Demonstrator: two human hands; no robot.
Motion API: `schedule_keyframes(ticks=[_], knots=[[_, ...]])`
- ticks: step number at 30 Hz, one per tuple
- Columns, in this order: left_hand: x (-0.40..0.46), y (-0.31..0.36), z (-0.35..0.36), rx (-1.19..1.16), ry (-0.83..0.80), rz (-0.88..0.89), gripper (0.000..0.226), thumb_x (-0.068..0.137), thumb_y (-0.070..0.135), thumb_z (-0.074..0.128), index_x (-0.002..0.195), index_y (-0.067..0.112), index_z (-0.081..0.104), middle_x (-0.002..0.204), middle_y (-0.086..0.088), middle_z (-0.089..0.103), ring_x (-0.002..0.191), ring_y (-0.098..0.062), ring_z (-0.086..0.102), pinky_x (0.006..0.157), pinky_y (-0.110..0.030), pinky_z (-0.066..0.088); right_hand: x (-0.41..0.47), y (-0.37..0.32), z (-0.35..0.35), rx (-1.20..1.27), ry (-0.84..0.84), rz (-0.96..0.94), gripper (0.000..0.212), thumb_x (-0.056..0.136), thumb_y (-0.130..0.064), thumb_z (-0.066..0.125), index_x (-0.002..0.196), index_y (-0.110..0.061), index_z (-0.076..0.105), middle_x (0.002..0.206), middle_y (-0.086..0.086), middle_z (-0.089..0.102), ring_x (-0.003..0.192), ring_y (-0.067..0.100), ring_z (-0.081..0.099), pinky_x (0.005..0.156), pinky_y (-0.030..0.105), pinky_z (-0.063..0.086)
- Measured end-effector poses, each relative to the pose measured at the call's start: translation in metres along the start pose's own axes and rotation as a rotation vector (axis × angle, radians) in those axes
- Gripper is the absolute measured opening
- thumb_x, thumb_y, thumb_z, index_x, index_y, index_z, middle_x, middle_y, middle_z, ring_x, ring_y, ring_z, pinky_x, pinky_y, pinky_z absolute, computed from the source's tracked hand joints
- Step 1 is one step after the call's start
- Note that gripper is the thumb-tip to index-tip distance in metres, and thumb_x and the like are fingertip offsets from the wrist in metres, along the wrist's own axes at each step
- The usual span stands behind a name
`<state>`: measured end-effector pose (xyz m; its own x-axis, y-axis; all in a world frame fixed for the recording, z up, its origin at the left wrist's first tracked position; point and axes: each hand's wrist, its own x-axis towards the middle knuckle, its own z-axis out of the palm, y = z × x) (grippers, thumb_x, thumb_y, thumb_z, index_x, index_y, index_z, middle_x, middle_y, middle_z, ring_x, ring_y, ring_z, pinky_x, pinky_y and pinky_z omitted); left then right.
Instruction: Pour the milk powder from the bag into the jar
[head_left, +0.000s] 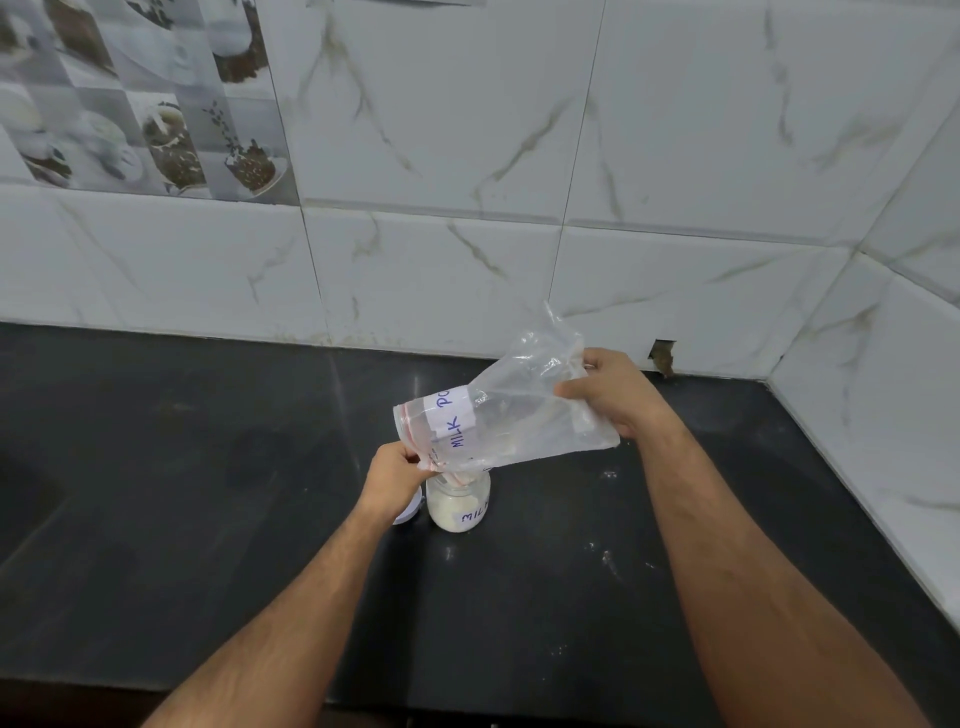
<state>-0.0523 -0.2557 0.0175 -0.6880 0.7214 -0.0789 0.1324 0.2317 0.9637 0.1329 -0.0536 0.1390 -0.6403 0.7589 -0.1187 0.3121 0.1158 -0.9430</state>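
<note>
While the black counter stretches under marble-look wall tiles, a clear zip bag hangs tilted over the jar, its mouth corner dipping into the jar's opening. A white label on the bag reads "MILK PO", the rest hidden in a fold. The right hand grips the raised bottom end, fingers curled into the plastic. The left hand pinches the mouth edge just beside the jar. Pale powder fills the jar partway; its label shows "MIL". A white lid lies behind the left wrist. Specks of powder dot the counter.
</note>
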Motion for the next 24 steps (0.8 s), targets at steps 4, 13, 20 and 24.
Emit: schedule_keyframes(ticks=[4, 13, 20, 24], knots=[[-0.003, -0.001, -0.003, -0.029, 0.012, -0.007, 0.021, 0.078, 0.010, 0.082, 0.095, 0.021, 0.076, 0.095, 0.000, 0.078, 0.093, -0.012, 0.073, 0.084, -0.037, 0.060, -0.005, -0.021, 0.010, -0.150, 0.048, -0.116, 0.022, 0.080, -0.005, 0.071, 0.101, -0.010, 0.073, 0.093, 0.011, 0.078, 0.083, 0.028, 0.076, 0.078, 0.043, 0.063], [-0.014, 0.000, 0.006, -0.268, 0.020, -0.008, 0.037, 0.083, -0.008, 0.072, 0.114, 0.010, 0.063, 0.094, 0.011, 0.072, 0.083, 0.003, 0.071, 0.062, -0.009, 0.052, -0.013, -0.057, 0.041, -0.159, -0.017, -0.242, 0.018, 0.088, -0.024, 0.067, 0.105, -0.017, 0.069, 0.075, -0.005, 0.075, 0.066, 0.013, 0.072, 0.064, 0.029, 0.054], [-0.014, -0.001, 0.008, -0.307, 0.023, -0.027, 0.029, 0.086, -0.006, 0.069, 0.111, 0.008, 0.064, 0.093, 0.006, 0.068, 0.065, 0.012, 0.067, 0.054, -0.007, 0.049, -0.010, -0.045, 0.043, 0.169, -0.080, -0.110, 0.045, 0.090, -0.045, 0.069, 0.120, -0.011, 0.068, 0.115, 0.009, 0.075, 0.105, 0.028, 0.073, 0.095, 0.048, 0.057], [-0.011, -0.007, 0.007, -0.313, 0.013, -0.110, 0.009, 0.084, 0.012, 0.078, 0.090, 0.018, 0.075, 0.073, 0.006, 0.071, 0.059, -0.014, 0.057, 0.057, -0.023, 0.044, -0.014, -0.025, 0.046, 0.439, -0.105, -0.026, 0.077, 0.093, -0.077, 0.028, 0.109, -0.017, 0.074, 0.105, 0.006, 0.077, 0.106, 0.026, 0.069, 0.085, 0.037, 0.053]])
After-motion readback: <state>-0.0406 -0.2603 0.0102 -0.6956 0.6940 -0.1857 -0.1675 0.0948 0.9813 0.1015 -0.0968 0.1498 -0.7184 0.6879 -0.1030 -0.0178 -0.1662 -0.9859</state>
